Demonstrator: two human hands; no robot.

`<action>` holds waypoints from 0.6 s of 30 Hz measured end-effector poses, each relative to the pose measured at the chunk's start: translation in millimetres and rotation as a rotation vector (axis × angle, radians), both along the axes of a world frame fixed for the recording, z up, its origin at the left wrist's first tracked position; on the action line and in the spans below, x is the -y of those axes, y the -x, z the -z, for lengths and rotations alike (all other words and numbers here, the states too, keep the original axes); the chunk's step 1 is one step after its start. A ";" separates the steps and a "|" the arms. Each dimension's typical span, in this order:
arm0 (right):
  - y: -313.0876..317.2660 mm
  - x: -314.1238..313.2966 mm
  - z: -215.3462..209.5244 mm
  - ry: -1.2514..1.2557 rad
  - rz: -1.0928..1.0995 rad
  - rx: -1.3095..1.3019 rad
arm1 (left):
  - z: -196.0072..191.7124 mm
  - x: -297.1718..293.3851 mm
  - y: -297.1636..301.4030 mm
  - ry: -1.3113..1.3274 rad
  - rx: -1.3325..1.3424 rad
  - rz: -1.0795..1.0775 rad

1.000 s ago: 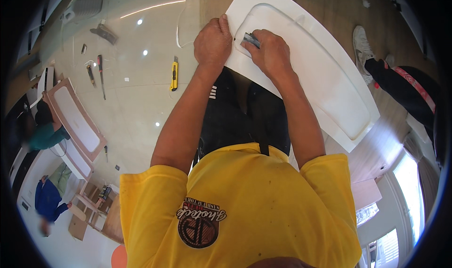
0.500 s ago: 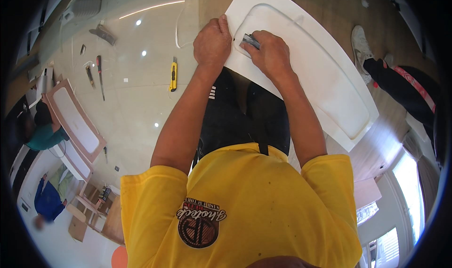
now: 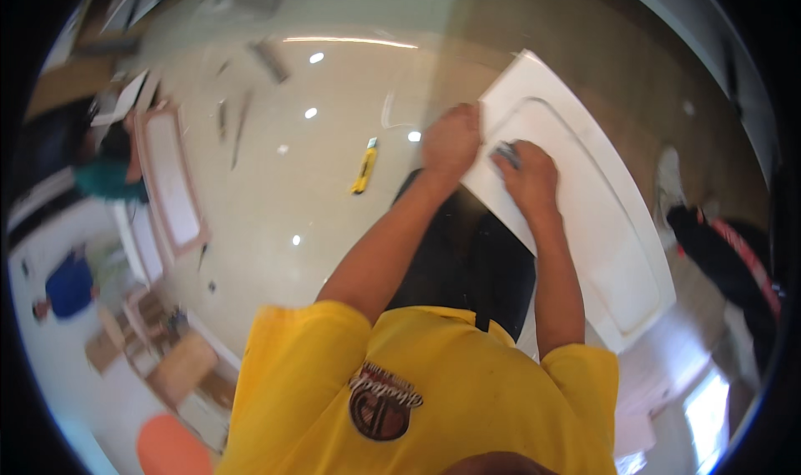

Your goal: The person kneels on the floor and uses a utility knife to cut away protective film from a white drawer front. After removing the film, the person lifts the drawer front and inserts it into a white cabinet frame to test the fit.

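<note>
One white panel (image 3: 588, 208), likely stiff, best held by its rim, lies by the legs (image 3: 463, 246), left hand (image 3: 451, 143) clasping its left edge, right hand (image 3: 531, 176) pinching a grey tool (image 3: 506, 153) over its face.

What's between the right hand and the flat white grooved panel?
Head view shows a small grey handheld tool, gripped by the right hand over the flat white grooved panel; contact is unclear.

The scene is seen from the wearer's head through a wide fisheye lens aimed steeply down. The yellow shirt (image 3: 492, 400) is viewed closest; the left hand (image 3: 450, 144), right hand (image 3: 531, 175) and floor (image 3: 275, 200) are taken in farther off, with edges bent toward a dark round rim.
</note>
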State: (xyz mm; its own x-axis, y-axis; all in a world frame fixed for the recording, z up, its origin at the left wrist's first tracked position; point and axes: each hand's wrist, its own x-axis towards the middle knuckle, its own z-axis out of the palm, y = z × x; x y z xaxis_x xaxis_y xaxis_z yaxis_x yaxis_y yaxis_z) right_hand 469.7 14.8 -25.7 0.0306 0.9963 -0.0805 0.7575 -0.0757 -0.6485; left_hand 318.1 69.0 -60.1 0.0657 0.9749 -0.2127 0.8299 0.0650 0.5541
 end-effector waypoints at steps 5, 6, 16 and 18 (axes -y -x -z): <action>-3.2 -8.5 -0.1 0.138 -0.158 0.042 | 18.0 -5.2 2.8 -0.090 -0.037 0.099; -2.2 -7.5 0.2 0.022 -0.118 -0.017 | 18.2 -5.6 3.2 -0.075 -0.004 0.065; -9.1 2.3 3.4 -0.025 -0.139 -0.016 | -24.1 4.1 -2.2 0.036 0.138 -0.092; -10.1 4.5 4.8 -0.014 -0.157 0.022 | -25.7 6.3 -2.9 0.044 0.180 -0.106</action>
State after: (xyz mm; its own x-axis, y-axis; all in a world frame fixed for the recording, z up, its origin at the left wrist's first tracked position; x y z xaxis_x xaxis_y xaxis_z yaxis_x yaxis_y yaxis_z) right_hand 479.8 10.3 -30.5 -0.1243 0.9899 -0.0680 0.7733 0.0537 -0.6318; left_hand 321.0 62.7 -34.5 0.0042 0.9685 -0.2490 0.7051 0.1737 0.6875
